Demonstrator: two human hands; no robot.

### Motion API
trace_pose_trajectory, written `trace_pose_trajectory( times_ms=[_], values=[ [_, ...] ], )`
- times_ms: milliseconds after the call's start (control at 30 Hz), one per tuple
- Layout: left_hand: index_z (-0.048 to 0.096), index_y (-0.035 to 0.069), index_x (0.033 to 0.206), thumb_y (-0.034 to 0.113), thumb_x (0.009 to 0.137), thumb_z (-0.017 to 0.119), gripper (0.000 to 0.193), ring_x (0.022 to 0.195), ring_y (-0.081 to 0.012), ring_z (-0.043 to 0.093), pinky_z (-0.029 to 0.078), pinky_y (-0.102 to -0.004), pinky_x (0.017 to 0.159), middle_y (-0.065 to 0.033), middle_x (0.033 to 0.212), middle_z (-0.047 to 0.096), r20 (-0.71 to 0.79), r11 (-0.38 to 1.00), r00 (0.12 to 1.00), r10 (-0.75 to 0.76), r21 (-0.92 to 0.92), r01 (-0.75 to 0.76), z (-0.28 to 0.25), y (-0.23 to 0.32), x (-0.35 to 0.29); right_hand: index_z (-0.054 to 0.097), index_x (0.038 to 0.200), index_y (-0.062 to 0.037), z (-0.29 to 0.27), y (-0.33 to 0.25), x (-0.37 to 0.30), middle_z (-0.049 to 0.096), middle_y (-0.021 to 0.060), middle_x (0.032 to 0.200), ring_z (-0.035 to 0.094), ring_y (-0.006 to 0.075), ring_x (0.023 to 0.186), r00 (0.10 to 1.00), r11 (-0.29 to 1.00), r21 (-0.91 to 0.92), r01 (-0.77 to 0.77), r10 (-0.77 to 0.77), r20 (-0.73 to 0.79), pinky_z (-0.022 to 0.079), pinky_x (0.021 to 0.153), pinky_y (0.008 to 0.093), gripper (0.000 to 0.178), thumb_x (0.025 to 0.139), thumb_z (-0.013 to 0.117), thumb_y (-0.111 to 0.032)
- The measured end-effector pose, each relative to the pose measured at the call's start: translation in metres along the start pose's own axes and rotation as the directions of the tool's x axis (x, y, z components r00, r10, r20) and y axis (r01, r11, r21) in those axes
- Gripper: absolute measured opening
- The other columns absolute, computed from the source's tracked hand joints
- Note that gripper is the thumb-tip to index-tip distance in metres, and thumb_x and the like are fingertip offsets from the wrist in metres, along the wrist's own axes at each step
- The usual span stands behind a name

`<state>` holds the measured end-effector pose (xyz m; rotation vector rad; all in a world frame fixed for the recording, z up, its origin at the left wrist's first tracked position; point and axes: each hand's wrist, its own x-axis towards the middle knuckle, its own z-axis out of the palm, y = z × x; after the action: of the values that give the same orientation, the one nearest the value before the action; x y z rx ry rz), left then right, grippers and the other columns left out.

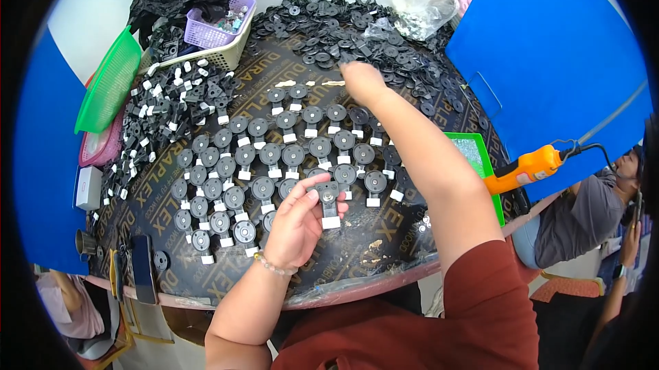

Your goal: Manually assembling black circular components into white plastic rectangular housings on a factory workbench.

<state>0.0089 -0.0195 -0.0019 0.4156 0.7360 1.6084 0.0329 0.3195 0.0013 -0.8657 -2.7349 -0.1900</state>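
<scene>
My left hand, with a beaded bracelet at the wrist, is closed around a flat black plastic part with a white end block. The part is held up over the table, thumb on its side. My right arm stretches far forward, and my right hand is at the near edge of a heap of black disc-shaped parts. Its fingers are smeared and mostly turned away, so what they hold is not visible. Between my hands and to the left stand several rows of black discs on white-ended bases.
At the left lies a pile of black pieces with white ends, beside a green basket and a purple basket. An orange power screwdriver rests by a green tray at the right. A phone lies front left. Other people sit nearby.
</scene>
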Motion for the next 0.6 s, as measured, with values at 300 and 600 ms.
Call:
trace_pose_trajectory(
  times_ms=[300,600],
  values=[
    [0.045,0.002,0.135,0.018,0.103,0.044,0.035,0.101,-0.026,0.065,0.054,-0.0365,0.088,-0.0198,0.117,0.063,-0.086,0.99,0.992,0.095,-0.092,-0.103,-0.004,0.002,0.001,0.065,0.099,0.0017,-0.087,-0.087,-0.08,0.062,0.0047,0.103,0.065,0.0116,0.086,0.969,0.554,0.832,-0.004,0.208,-0.134,0.054,0.076,0.0268,0.028,0.076,0.079,-0.006],
    [0.044,0.0,0.137,0.013,0.103,0.045,0.036,0.104,-0.0215,0.062,0.051,-0.0367,0.092,-0.0123,0.118,0.061,-0.077,0.972,0.982,0.174,-0.144,-0.184,-0.009,0.002,0.008,0.063,0.113,0.0025,-0.104,-0.118,-0.167,0.06,0.0126,0.118,0.064,0.0184,0.101,0.997,0.314,0.948,0.059,0.028,-0.071,0.053,0.088,0.0317,0.037,0.079,0.075,-0.003]
  ],
)
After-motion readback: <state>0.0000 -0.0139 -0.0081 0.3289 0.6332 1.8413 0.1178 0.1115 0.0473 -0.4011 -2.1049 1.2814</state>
